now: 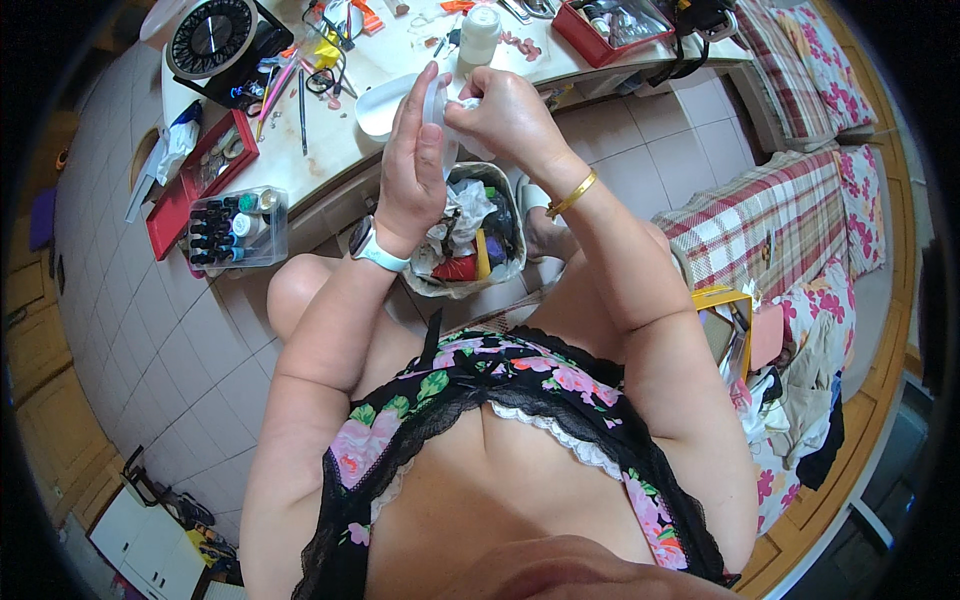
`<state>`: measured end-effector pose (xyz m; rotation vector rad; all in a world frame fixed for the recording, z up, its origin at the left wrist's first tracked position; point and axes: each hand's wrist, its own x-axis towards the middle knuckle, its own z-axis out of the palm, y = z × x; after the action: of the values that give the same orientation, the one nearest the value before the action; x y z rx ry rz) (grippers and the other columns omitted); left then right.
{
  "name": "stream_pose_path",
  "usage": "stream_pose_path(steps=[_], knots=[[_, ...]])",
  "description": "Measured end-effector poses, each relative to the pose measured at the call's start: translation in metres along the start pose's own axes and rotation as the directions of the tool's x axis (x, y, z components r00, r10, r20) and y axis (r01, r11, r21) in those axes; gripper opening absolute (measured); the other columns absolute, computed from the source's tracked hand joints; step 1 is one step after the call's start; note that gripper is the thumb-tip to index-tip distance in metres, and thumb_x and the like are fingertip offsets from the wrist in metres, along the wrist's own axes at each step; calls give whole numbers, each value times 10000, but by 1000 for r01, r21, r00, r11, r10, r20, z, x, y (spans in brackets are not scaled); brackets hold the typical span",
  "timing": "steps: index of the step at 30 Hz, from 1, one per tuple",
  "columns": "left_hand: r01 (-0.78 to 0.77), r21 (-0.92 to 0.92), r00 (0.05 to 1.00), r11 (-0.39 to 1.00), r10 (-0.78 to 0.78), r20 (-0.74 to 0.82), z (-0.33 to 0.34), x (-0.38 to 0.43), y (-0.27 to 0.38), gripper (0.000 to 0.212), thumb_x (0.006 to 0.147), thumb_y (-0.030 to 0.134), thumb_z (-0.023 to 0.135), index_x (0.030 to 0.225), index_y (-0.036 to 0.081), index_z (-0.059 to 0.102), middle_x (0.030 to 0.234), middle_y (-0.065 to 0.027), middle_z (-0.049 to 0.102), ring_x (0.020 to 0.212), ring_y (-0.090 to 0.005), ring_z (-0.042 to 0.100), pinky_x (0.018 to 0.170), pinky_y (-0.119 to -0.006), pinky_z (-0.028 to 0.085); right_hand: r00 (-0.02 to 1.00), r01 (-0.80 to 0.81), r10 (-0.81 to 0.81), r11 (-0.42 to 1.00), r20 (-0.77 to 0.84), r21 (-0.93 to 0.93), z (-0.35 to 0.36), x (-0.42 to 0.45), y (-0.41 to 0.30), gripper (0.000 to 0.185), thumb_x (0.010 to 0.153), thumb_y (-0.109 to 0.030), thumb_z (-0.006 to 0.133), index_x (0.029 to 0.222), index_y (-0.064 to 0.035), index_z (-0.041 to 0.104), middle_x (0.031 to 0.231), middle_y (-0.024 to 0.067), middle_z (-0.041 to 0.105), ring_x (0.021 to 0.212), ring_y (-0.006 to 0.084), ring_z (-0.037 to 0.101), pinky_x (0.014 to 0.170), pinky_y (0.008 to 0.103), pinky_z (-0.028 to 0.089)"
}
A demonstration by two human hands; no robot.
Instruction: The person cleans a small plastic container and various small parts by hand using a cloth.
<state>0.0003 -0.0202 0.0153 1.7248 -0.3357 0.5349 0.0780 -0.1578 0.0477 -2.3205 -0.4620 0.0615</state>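
My left hand (416,165), with a watch at its wrist, holds a translucent plastic lid (436,105) upright on edge between thumb and fingers. My right hand (502,109), a gold bangle on its wrist, pinches a crumpled white tissue (472,135) against the lid's right side. An open white plastic container (379,109) stands on the table just left of the lid. Behind my right hand is a white bottle (480,36). Below both hands sits a lined waste bin (501,279) full of crumpled tissue and wrappers.
On the white table (330,157) lie tweezers-like tools, cables, a small black fan (212,39) and a red box (600,34). At the left edge are an open red case (169,225) and a clear box of small bottles (276,225). A plaid-covered sofa (780,210) stands right.
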Motion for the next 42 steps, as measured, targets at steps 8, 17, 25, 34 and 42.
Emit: stream_pose_path(steps=[8,17,25,34,42], knots=[[5,-89,999,996,-9,-37,2,2,-4,560,1088,354,273,1523,3,316,1375,-226,536,1280,-322,538,1086,-388,402,999,-2,8,991,50,-137,9,-10,-9,366,741,-336,698,922,-19,733,840,205,715,827,357,711,782,424,568],[334,-708,893,623,-450,26,-12,14,3,669,1066,532,197,1519,49,290,1301,-206,575,1162,-337,610,987,-439,509,842,11,-113,981,527,192,0,-9,-1,278,801,-247,736,806,1,611,703,47,622,642,98,532,613,294,454],[334,-934,857,-128,-371,357,-31,25,0,649,1062,516,139,1503,89,348,1403,-207,524,1264,-375,544,1047,-526,459,961,271,-201,820,-189,504,-21,-13,-4,253,858,-220,777,964,-10,684,862,63,691,783,98,640,702,270,515],[510,-801,682,314,-715,154,-6,14,4,622,1078,481,157,1479,71,397,1423,-159,523,1304,-305,516,1116,-455,401,790,551,-595,795,-149,-253,15,-30,-26,320,856,-190,678,1122,-13,652,1135,139,628,1089,323,584,915,428,465],[414,-844,764,340,-634,119,-40,29,6,667,1055,519,158,1496,65,369,1478,-257,445,1332,-392,481,1131,-509,381,641,768,-764,639,-69,56,23,-41,-33,319,758,-31,714,1073,-38,668,1075,109,668,1071,299,629,927,400,520]])
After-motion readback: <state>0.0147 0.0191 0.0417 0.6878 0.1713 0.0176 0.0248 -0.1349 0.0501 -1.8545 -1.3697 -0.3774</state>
